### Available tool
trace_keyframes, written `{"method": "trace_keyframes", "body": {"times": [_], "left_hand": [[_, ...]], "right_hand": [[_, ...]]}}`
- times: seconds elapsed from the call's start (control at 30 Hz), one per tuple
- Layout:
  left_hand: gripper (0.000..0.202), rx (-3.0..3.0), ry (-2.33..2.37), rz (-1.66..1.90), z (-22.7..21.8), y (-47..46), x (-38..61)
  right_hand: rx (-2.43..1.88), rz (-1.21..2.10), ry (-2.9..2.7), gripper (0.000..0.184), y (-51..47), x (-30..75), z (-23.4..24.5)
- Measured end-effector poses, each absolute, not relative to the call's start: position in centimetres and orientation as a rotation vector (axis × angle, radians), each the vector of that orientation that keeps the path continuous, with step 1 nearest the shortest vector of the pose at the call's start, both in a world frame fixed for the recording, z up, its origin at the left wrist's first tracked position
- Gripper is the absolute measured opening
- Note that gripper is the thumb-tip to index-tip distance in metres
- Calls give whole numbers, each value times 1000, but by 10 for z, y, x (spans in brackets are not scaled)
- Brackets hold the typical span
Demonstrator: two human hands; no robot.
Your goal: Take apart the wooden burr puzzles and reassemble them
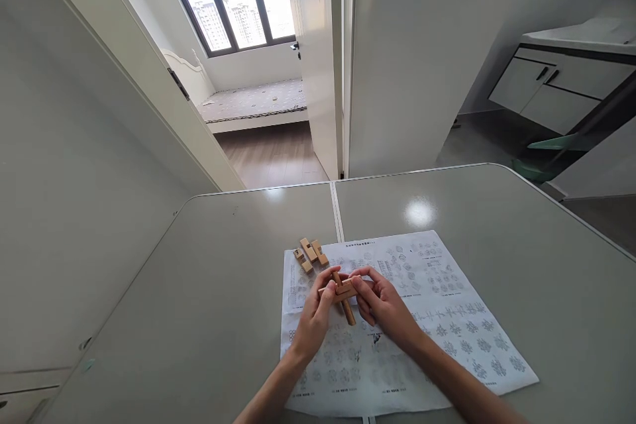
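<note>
My left hand (316,315) and my right hand (381,298) meet over a printed sheet, both closed on a partly joined wooden burr puzzle (346,290). Its light wooden pieces cross each other, and one bar sticks out downward toward me. The left thumb and fingers pinch the left end; the right thumb and forefinger grip the right end. Fingers hide part of the joint. Beyond my left hand, several loose notched wooden puzzle pieces (309,250) lie together at the sheet's upper left corner.
The large paper sheet (447,305) bears rows of small assembly drawings and lies on a grey-green table (223,305) with a seam down its middle. Past the table are an open door (318,59), a bed (258,98) under a window, and a white cabinet (556,83) at right.
</note>
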State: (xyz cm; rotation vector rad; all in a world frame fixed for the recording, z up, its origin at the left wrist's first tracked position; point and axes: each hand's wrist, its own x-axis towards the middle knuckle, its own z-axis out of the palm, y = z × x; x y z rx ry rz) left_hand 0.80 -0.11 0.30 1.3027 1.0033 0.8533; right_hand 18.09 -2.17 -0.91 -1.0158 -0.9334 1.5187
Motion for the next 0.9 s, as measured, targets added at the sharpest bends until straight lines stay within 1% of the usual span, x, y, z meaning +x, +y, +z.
{"method": "trace_keyframes", "body": {"times": [0.2,0.5,0.73,0.87,0.9], "left_hand": [[45,1316,988,906,8,-1,12],[41,1373,1044,932,1,4,12],[36,1395,1067,926,5,1,13],[40,1384,1021,927,5,-5,12],[46,1417,1000,918,4,-7,11]], "right_hand": [[-1021,1563,-953,44,-21,184,-8],[-1088,1516,-1009,49,-17,180,-13],[-1106,1512,-1049,50,-17,180,-17],[-1099,1525,-1012,52,-17,181,-17],[-1100,1530,-993,53,-16,182,-17]]}}
